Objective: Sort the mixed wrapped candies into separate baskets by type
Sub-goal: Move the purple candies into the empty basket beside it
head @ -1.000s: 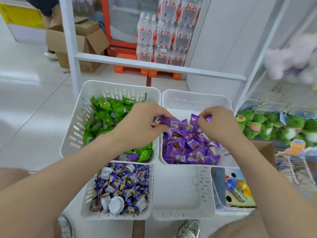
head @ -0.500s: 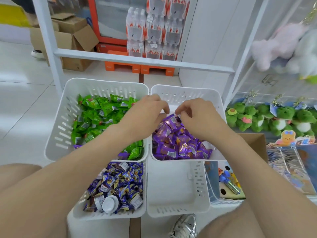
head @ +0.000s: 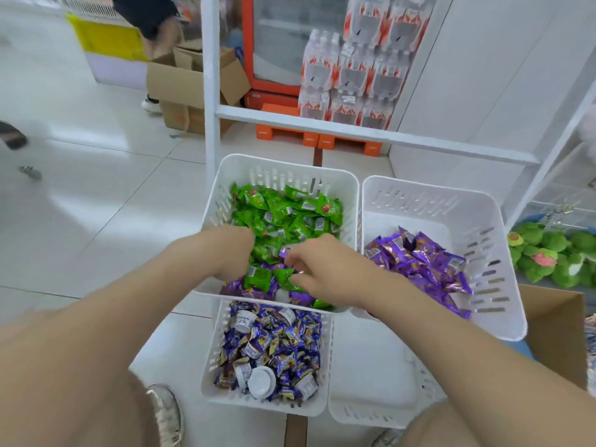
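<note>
A white basket (head: 283, 164) holds green wrapped candies (head: 283, 214) with a few purple ones (head: 235, 287) mixed in at its near end. Both hands are inside it. My left hand (head: 230, 250) is dug into the green candies with its fingertips hidden. My right hand (head: 322, 272) rests on the pile beside it, thumb and fingers spread. To the right, a second basket (head: 419, 201) holds only purple candies (head: 419, 256). A near basket (head: 209, 391) holds dark blue candies (head: 274, 346) and small white cups (head: 261, 382). Beside it stands an empty basket (head: 371, 366).
A white shelf post (head: 211, 91) and crossbar stand just behind the baskets. A cardboard box (head: 554, 333) and green plush toys (head: 554, 256) are on the right. Bottled water packs (head: 354, 69) and another person (head: 151, 17) by an open carton (head: 187, 88) are further back.
Both hands have left the purple-candy basket and moved left into the green mixed basket. The purple candies they held are no longer in them. The camera has swung left.
</note>
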`<act>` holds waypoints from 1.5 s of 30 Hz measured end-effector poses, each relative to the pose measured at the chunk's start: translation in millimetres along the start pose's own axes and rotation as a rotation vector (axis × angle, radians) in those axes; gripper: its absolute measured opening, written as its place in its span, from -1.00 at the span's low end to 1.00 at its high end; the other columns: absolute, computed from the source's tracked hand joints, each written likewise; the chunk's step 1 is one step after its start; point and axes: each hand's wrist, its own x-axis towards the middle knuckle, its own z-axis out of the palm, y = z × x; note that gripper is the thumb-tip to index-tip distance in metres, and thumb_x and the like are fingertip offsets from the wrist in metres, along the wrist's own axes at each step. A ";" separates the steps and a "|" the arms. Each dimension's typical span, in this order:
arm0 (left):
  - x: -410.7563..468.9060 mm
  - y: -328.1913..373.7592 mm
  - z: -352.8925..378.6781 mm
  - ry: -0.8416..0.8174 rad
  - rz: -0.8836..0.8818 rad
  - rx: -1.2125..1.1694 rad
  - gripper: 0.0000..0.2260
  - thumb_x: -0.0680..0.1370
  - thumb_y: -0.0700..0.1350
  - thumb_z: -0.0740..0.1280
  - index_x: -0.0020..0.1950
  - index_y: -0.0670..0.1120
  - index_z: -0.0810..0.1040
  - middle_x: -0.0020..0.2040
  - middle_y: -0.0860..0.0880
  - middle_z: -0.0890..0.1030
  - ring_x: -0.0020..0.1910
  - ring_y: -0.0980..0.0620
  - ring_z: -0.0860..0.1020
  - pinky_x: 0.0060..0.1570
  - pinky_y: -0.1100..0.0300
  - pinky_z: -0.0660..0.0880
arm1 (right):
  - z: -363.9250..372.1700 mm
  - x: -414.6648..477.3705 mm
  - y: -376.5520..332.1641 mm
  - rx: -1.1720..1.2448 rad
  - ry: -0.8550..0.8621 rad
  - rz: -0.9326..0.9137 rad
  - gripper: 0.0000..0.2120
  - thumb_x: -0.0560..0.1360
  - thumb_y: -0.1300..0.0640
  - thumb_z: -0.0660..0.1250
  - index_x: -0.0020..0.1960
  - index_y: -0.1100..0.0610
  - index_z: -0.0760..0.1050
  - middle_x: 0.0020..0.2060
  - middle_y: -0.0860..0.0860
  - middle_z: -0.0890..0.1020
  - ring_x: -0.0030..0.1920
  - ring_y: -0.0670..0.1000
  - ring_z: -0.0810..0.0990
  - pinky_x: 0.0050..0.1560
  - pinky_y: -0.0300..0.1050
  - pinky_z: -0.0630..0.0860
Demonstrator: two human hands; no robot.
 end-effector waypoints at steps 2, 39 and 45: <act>5.1 -0.8 6.8 -0.049 0.016 0.002 -0.73 0.55 -0.19 0.35 -0.29 -0.13 0.34 -0.32 -0.06 0.46 -0.33 -0.04 0.45 -0.34 0.06 0.45 | 17.2 23.1 -3.0 -0.062 0.028 0.028 -0.80 0.55 0.04 0.42 0.05 0.17 0.58 -0.15 0.09 0.65 -0.11 0.16 0.64 -0.11 0.09 0.64; 15.0 -1.5 47.0 0.182 0.014 -0.356 -0.66 0.37 0.06 0.61 0.05 -0.07 0.72 -0.09 -0.07 0.68 -0.07 -0.11 0.63 -0.21 0.12 0.48 | 59.2 66.0 -1.6 -0.351 -0.018 0.002 -0.54 0.45 -0.27 0.42 0.27 -0.10 0.54 -0.02 0.05 0.51 0.08 0.15 0.56 0.00 0.05 0.27; 17.3 -3.8 47.0 0.170 0.036 -0.408 -0.85 0.42 -0.06 0.53 -0.19 -0.11 0.63 -0.10 -0.10 0.68 -0.03 -0.13 0.60 -0.08 0.03 0.58 | 38.9 63.6 11.8 -0.159 0.176 0.107 -0.82 0.46 -0.07 0.37 -0.25 -0.01 0.48 -0.36 -0.08 0.54 -0.22 0.08 0.60 -0.09 0.00 0.59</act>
